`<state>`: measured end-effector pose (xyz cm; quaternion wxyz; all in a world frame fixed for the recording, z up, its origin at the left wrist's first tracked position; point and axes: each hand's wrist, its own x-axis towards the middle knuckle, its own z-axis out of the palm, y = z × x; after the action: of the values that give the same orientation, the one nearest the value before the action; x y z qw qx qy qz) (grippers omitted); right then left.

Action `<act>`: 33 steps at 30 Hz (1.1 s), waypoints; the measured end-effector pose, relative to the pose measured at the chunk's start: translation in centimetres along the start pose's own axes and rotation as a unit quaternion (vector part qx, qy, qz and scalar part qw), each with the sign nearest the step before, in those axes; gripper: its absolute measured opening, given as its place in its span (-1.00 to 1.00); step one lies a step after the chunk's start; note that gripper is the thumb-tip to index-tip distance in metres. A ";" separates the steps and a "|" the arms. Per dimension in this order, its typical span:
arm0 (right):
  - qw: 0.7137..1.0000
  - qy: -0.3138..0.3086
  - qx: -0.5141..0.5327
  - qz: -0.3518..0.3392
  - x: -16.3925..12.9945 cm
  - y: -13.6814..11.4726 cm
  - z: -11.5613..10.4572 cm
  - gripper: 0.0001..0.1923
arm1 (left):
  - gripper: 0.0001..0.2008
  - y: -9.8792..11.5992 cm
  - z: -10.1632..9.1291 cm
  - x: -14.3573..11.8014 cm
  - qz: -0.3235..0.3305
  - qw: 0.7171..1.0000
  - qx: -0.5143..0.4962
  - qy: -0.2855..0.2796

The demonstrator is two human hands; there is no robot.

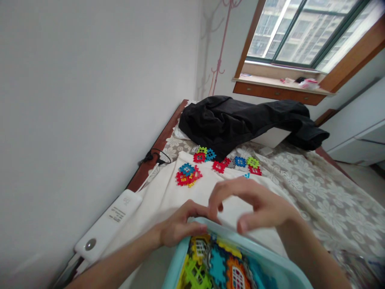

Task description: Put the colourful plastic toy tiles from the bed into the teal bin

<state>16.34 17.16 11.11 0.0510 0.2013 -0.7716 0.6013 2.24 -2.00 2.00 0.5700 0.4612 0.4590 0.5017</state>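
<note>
A light blue plastic bin (290, 268) full of toothed plastic building pieces in yellow, lime, blue and orange stands close in front of me. My left hand (183, 224) grips its far left corner, thumb over the rim and fingers on the outside. Above the far rim hovers my right hand (255, 202), thumb and fingers curved apart, with nothing seen between them. Its fingertips come close to my left fingers; whether they touch I cannot tell. Beyond the hands, a small stack of red and blue pieces (187, 173) lies on the white cloth (161, 190).
More linked pieces (240, 161) lie farther back, beside a black garment (240, 120) spread over the bed. A white power-strip-like box (108, 224) with a cable sits at the left by the wall. The floral bedspread (325, 196) stretches to the right.
</note>
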 end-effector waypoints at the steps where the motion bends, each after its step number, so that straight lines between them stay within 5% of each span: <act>1: 0.996 0.088 -0.027 0.001 0.2 2.0 -0.3 -0.63 | -0.56 -0.1 0.0 0.0 -0.006 1.000 -0.011 -0.009; 3: 0.969 0.199 -0.145 0.024 0.7 6.4 0.0 -0.61 | -0.50 -0.1 0.0 0.1 -0.012 0.999 -0.019 -0.035; 6: 0.927 0.147 -0.338 0.073 1.2 12.6 1.6 -0.35 | -0.47 -0.1 0.0 0.2 -0.009 0.998 -0.035 -0.050; 9: 0.878 0.110 -0.453 0.110 1.2 15.8 3.2 -0.32 | -0.47 -0.1 0.0 0.3 -0.001 0.998 -0.040 -0.052; 12: 0.854 0.118 -0.499 0.088 0.9 16.0 3.9 -0.58 | -0.48 -0.1 0.0 0.3 0.011 0.999 -0.012 -0.049; 16: 0.868 0.072 -0.490 0.028 0.7 15.2 4.0 -0.79 | -0.47 -0.1 0.0 0.3 0.022 0.999 0.007 -0.042; 23: 0.878 0.043 -0.475 0.031 0.9 14.9 3.9 -0.67 | -0.48 0.5 0.2 0.4 0.032 0.999 0.014 -0.037; 29: 0.877 0.125 -0.462 0.032 1.0 15.3 4.6 -0.39 | -0.52 0.7 0.0 0.5 0.056 0.997 0.041 -0.033; 33: 0.862 0.089 -0.495 0.067 1.7 15.4 5.5 -0.31 | -0.49 0.5 0.0 0.5 0.042 0.998 0.035 -0.041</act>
<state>9.99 14.53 -3.80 0.1723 0.0429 -0.9715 0.1573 2.18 -1.48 2.47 0.5501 0.5198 0.4333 0.4894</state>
